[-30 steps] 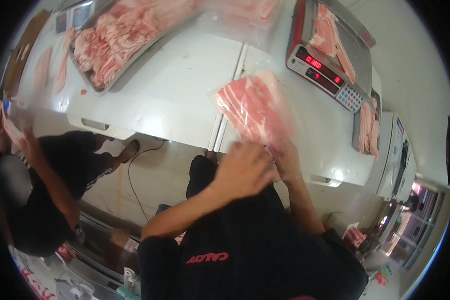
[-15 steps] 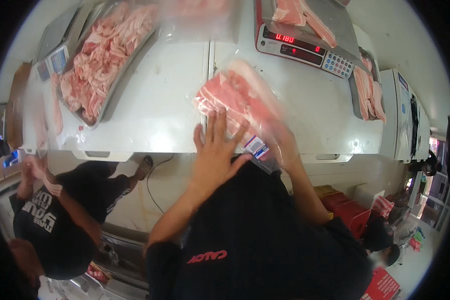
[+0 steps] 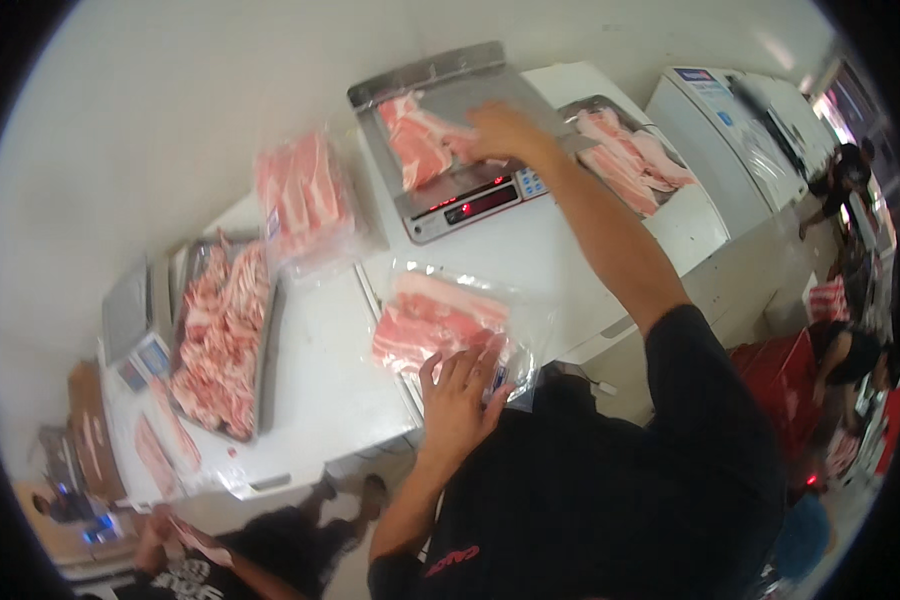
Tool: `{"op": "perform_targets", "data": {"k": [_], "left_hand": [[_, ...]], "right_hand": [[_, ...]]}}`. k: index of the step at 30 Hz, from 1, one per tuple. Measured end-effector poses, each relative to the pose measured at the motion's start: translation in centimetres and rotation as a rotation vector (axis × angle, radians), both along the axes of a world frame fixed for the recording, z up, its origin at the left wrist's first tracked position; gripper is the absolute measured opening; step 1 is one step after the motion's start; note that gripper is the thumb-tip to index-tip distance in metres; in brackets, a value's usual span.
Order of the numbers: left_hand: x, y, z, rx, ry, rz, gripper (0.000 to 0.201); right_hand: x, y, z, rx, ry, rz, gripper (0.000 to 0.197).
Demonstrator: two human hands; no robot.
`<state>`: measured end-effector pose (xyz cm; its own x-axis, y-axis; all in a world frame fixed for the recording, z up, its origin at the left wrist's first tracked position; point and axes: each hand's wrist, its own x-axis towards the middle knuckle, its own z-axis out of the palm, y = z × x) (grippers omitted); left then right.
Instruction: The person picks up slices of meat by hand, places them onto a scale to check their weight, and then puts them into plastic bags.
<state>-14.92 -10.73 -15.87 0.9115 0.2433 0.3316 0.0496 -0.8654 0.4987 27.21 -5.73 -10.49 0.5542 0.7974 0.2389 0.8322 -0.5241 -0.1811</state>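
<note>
My left hand lies with fingers spread on the near edge of a clear plastic bag on the table. Sliced pork belly fills the bag. My right arm stretches forward over the digital scale. On its steel pan, my right hand has its fingers closed on the right end of a pork belly strip, though blur softens the fingertips. Another slice of pork belly rests on the pan to the left of it.
Filled bags of sliced pork are stacked left of the scale. A tray of meat pieces and a second scale stand farther left. Right of the scale is a tray of pork strips. A co-worker holds meat at lower left.
My right hand has left the bag and reached forward to the meat on the scale. My left hand stays on the bag. The view has turned and shifted, showing the whole scale.
</note>
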Motion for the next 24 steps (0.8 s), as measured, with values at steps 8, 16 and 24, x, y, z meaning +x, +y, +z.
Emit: {"op": "perform_targets", "data": {"k": [8, 16, 24], "left_hand": [[-0.1, 2.0, -1.1, -0.128, -0.182, -0.039, 0.044], [7.2, 7.0, 5.8, -0.092, -0.281, -0.155, 0.043], [18.1, 15.0, 13.7, -0.373, -0.356, -0.152, 0.046]], "right_hand": [[-2.4, 4.0, -1.6, -0.04, 0.469, -0.081, 0.022], [-2.0, -3.3, 5.2, 0.128, 0.242, 0.243, 0.039], [-13.1, -6.3, 21.4, -0.1, -0.092, 0.493, 0.041]]}}
